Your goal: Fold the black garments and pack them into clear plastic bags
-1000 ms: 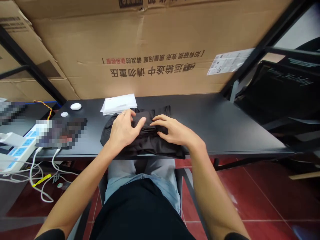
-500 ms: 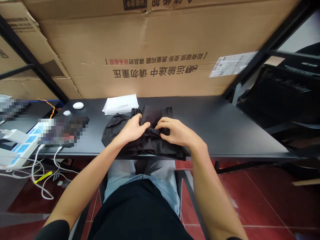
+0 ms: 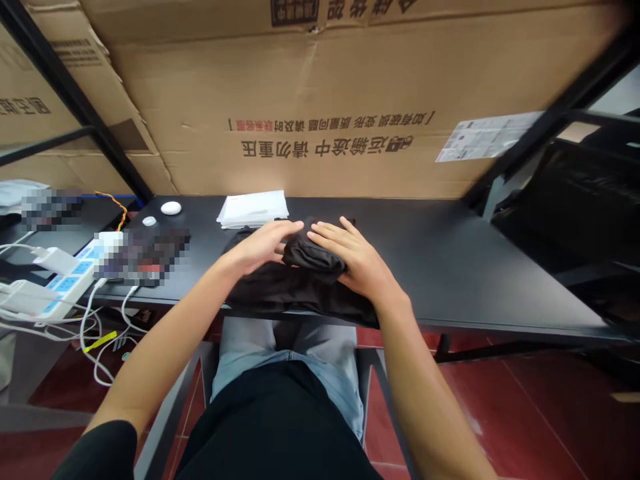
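A black, thin fabric piece point(image 3: 300, 293) lies crumpled along the front edge of the desk; I cannot tell what kind of item it is. A thick rolled or bunched part point(image 3: 314, 259) of it rises between my hands. My left hand point(image 3: 263, 247) is curled at the left end of this roll, thumb above and fingertips partly hidden in the cloth. Spread over the right end of the roll, the fingers of my right hand point(image 3: 357, 257) rest on the fabric.
White papers or sleeves point(image 3: 253, 209) lie behind the cloth. At left are a white oval object point(image 3: 171, 208), a small white cap point(image 3: 149, 221), a blurred-out dark item point(image 3: 160, 253) and a power strip point(image 3: 75, 273) with cables. A cardboard sheet point(image 3: 320, 80) stands behind the desk point(image 3: 475, 260).
The fabric between my hands has become a thicker roll. My right hand has gone from pinching the cloth to lying spread on it. The view has shifted slightly.
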